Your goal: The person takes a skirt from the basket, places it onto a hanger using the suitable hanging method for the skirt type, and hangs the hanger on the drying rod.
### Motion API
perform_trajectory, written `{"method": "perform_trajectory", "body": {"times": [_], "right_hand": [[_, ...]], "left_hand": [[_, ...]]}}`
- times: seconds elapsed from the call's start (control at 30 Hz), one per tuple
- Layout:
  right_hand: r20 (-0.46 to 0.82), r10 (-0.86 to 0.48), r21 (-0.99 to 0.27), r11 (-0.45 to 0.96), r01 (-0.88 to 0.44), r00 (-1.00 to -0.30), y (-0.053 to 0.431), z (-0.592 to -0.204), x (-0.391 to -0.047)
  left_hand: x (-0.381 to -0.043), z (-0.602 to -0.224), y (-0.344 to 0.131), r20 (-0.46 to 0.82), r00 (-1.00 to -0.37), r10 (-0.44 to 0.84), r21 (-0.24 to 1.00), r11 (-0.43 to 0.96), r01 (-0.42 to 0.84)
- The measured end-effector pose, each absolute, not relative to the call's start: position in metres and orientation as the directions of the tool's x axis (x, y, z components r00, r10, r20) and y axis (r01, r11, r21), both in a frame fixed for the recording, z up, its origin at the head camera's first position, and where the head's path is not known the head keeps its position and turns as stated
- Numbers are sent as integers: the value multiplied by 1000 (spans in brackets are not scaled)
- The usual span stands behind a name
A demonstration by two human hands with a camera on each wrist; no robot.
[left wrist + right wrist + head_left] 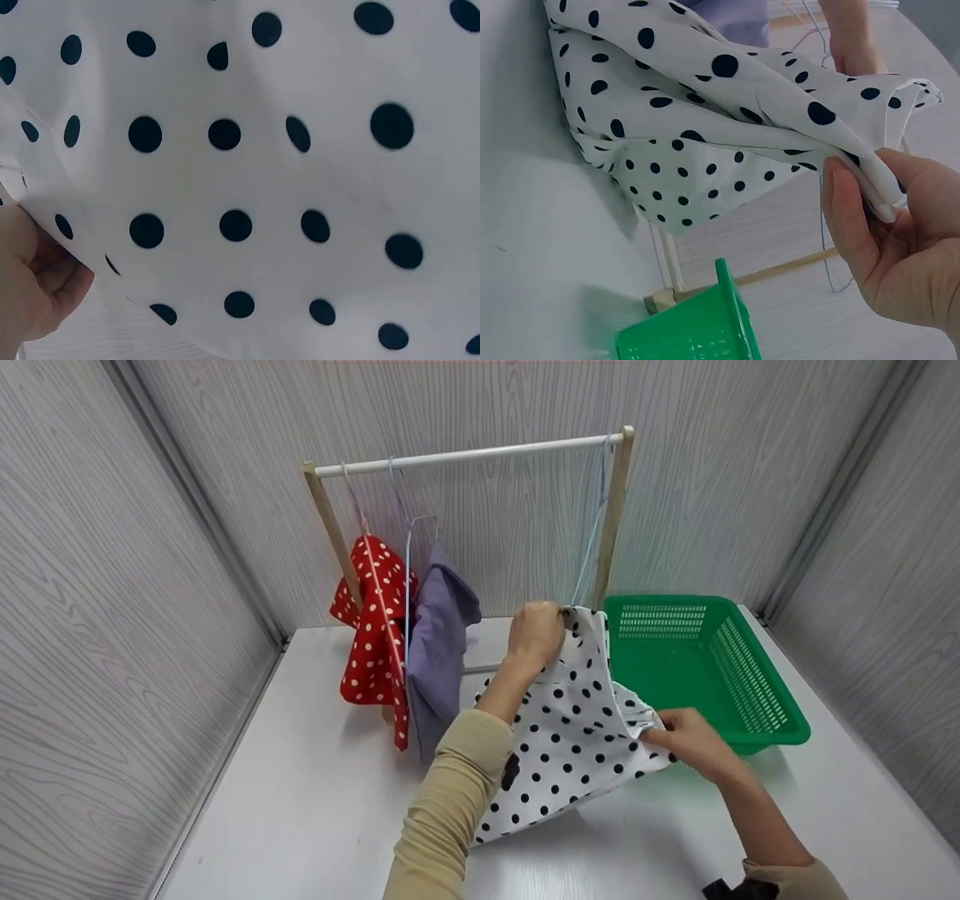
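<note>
A white garment with black dots (559, 742) hangs spread between both hands. My left hand (536, 634) grips its upper edge, with the fingers curled over the cloth. At the garment's right side, my right hand (694, 742) pinches a gathered edge between thumb and fingers, seen closely in the right wrist view (911, 247). A light blue hanger (589, 555) runs from the rack's right end down behind the garment's top; its lower part is hidden in the head view. Dotted cloth (259, 172) fills most of the left wrist view.
A rack with a white rail (480, 454) and wooden posts stands at the back. On its left hang a red dotted garment (371, 637) and a purple garment (439, 637) beside blue hangers. A green basket (787, 731) stands to the right on the white table (300, 810).
</note>
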State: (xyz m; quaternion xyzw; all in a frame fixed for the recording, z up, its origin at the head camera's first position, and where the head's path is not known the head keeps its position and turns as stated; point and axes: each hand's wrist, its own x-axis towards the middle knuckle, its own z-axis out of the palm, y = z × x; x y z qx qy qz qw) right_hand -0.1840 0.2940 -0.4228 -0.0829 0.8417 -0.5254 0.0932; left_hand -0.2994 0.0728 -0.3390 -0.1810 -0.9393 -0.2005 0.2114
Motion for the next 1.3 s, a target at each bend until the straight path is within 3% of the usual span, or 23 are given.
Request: {"method": "perform_trajectory", "body": {"times": [0.17,0.3,0.53,0.67,0.87,0.97,1.13,1.3], "right_hand": [[-47,-8,-935,352,41,-999,268,-437,-186],[-26,112,-949,309,59,-993,247,-454,-186],[-70,147,-975,199,99,-987,236,-475,-193],[-106,149,-950,277,145,-983,246,-480,-194],[-51,76,-857,509,83,-996,258,-483,-190],[-55,15,-832,552,54,-998,263,-485,-186],[-196,-128,-840,533,99,-972,270,-488,-179],[-340,-323,-805,585,97,-883,272,-493,-173]], "left_hand": [[-303,-337,71,451,-840,303,356,802,480],[-304,-332,70,425,-829,363,312,801,511],[-301,-341,65,290,-842,455,233,820,523],[-284,-349,53,275,-838,470,241,811,534],[-235,-389,22,377,-776,505,194,777,599],[-214,-424,3,358,-780,513,140,796,588],[-198,-475,-21,68,-865,497,29,866,499],[-203,-503,-31,-182,-865,467,13,881,472]]}}
